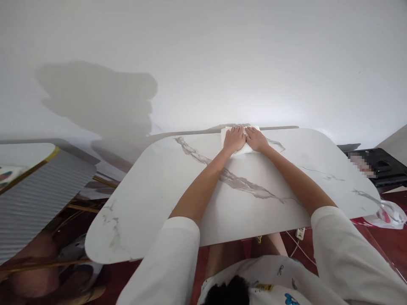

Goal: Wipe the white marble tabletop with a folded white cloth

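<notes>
A white folded cloth or paper towel (226, 133) lies at the far edge of a white marble-patterned table (152, 199). My left hand (234, 138) rests flat on it, fingers stretched out. My right hand (256, 139) lies flat beside it on the same cloth, fingers also extended. Both arms reach straight across the tabletop, and the two hands touch each other at the thumbs.
A white wall stands right behind the table's far edge. A grey ribbed cabinet with gold trim (38, 190) is at the left. A black object (381, 167) sits at the right, a plastic bag (389, 214) by the table's right end, and a power strip (299, 232) on the red floor.
</notes>
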{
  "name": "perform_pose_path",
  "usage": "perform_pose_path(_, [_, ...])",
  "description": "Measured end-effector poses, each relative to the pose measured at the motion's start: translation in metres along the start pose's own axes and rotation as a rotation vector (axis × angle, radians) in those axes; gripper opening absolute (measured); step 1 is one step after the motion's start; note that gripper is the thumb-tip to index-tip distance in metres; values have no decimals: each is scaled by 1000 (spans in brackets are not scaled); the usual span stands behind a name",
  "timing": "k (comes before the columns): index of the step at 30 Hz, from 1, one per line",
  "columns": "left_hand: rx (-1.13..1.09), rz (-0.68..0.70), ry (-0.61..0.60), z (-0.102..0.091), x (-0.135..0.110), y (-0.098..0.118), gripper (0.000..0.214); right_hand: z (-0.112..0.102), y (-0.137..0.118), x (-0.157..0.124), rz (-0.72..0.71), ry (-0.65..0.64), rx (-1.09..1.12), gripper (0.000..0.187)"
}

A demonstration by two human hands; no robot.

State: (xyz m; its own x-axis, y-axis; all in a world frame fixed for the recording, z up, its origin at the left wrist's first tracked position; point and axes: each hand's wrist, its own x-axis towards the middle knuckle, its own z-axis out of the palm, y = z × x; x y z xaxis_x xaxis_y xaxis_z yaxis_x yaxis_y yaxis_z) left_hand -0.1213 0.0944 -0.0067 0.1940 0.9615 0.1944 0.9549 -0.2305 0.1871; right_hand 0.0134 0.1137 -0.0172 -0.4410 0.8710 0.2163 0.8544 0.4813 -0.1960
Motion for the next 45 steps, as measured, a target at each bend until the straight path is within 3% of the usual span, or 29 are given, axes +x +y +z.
perform_pose_path(23, [-10,33,13,-6,-58,23,50,-7,-21,-62,62,-8,18,60])
perform_pose_path(45, [14,60,24,-16,-136,43,45,-20,-63,-140,66,-18,-9,57])
